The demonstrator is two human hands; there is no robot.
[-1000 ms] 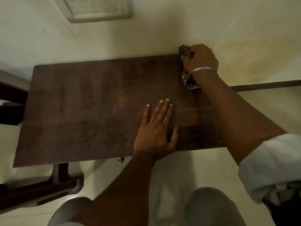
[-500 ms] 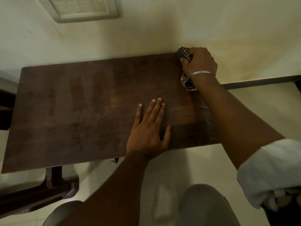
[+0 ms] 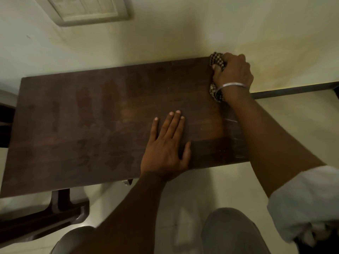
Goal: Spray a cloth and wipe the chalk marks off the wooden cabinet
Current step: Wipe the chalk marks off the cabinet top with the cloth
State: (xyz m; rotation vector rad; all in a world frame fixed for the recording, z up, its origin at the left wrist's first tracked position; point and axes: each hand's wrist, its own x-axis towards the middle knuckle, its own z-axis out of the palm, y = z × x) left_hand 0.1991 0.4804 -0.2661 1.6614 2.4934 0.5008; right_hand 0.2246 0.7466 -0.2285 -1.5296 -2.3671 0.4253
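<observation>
In the upper right of the frame the right hand (image 3: 233, 74) is clenched around a bunched checked cloth (image 3: 216, 61), pressing it on the far right corner of the wooden cabinet (image 3: 91, 116); the left hand (image 3: 165, 149) lies open, flat on the top near the lower centre; faint pale streaks (image 3: 233, 125) show beside the right forearm.

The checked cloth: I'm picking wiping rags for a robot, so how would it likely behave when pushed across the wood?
The checked cloth is bunched in the right hand, so it is probably soft and floppy. It likely weighs little. Pushed across the cabinet top, it would probably drag and crumple rather than slide or roll.
</observation>
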